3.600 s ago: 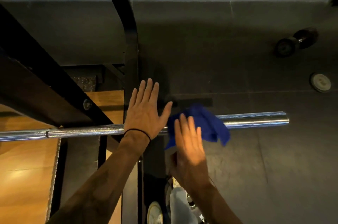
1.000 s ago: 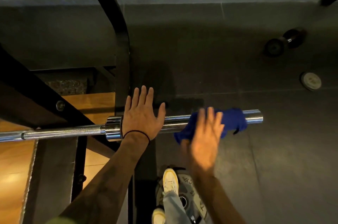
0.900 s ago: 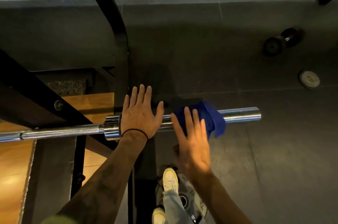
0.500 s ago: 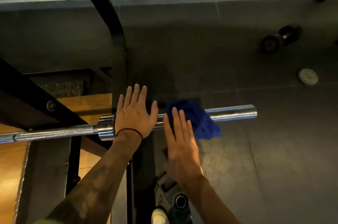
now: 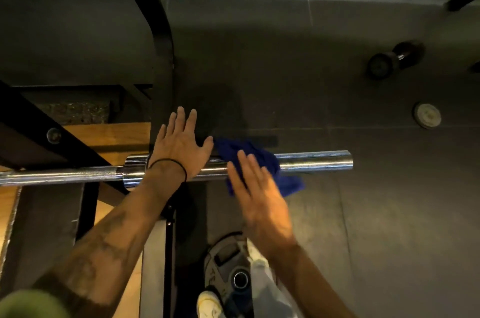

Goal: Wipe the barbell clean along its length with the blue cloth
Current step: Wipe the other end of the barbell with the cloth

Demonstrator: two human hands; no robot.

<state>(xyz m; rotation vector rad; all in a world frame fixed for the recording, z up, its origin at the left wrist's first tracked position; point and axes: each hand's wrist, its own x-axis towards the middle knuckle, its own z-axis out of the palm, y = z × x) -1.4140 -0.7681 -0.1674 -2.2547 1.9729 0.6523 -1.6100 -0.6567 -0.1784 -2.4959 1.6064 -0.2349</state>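
Observation:
A chrome barbell (image 5: 317, 160) runs left to right across the view, its bare sleeve ending at the right. The blue cloth (image 5: 262, 156) is draped over the sleeve just right of my left hand. My left hand (image 5: 179, 146) lies flat on the sleeve beside the collar, fingers straight and spread, a black band on the wrist. My right hand (image 5: 257, 193) presses the cloth against the bar with straight fingers; it is slightly blurred. The part of the bar under both hands is hidden.
A black rack upright (image 5: 161, 40) and a slanted black beam (image 5: 39, 125) stand behind and left of the bar. A dumbbell (image 5: 394, 59) and a small round disc (image 5: 427, 115) lie on the dark floor at right. A weight plate (image 5: 233, 265) lies by my feet.
Over the last second my right hand slid the cloth left along the sleeve toward my left hand, then a little back right. My left hand stayed flat on the bar.

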